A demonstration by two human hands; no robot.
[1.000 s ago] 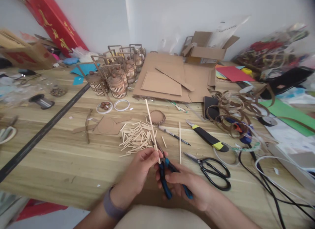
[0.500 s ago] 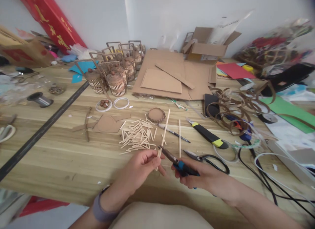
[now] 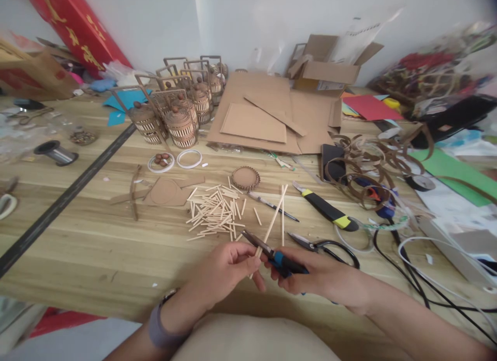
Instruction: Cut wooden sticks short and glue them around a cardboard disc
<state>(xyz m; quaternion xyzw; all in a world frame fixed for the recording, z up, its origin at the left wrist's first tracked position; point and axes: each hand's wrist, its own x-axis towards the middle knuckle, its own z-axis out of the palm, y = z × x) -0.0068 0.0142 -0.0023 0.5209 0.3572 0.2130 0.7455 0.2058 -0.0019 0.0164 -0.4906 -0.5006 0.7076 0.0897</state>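
Wooden stick (image 3: pixel 272 221) | leans further right | pliers (image 3: pixel 278 258) reach farther across

We observe a plain, pale grey-white wall (image 3: pixel 240 25), marked left of centre by a lighter vertical line (image 3: pixel 198 19). Before it we record a broad table with a light-brown, streaked wood-grain top (image 3: pixel 116 268), its far side near the wall. Below its near left edge we note a pale grey surface (image 3: pixel 85 344); whether this is floor we cannot tell. The light is soft and diffuse.
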